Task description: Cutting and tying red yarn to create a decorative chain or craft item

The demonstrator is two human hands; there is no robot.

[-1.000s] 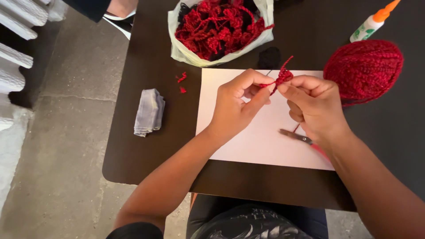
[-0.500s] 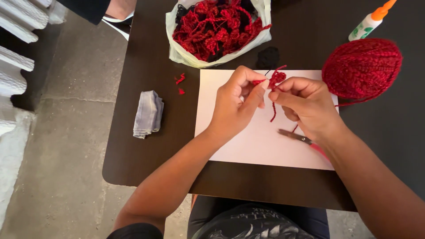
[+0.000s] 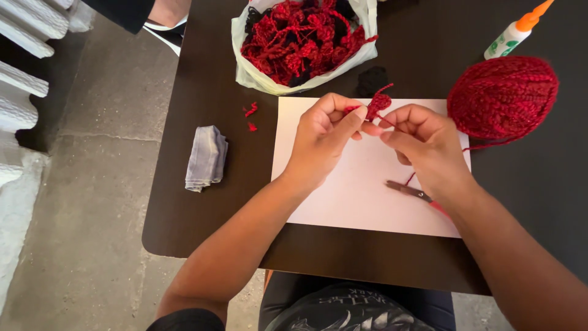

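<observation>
A dark brown surface [image 3: 202, 220] with rounded corners stands on a grey concrete floor [image 3: 92, 184], with white ribbed shapes [image 3: 24, 37] along the left edge of the view. A white sheet of paper [image 3: 343, 202] lies flat on the surface in front of the person. Above it, the left hand [image 3: 321, 138] and the right hand [image 3: 425, 144] meet, the fingers of both closed in a pinch on a small red crocheted piece [image 3: 378, 104] held just over the paper's top edge. A large ball of red yarn [image 3: 502, 95], rough and braided in texture, rests at the paper's right corner, a thin strand trailing from it toward the right hand. Scissors [image 3: 409, 191] lie on the paper, partly hidden under the right wrist. Behind the hands a white plastic bag [image 3: 257, 76] sits open, full of red and black crocheted pieces [image 3: 300, 37]. A glue bottle [image 3: 514, 32] with an orange tip lies at the far right. A folded grey cloth [image 3: 206, 157] lies to the left, with two red yarn scraps [image 3: 250, 111] nearby.
</observation>
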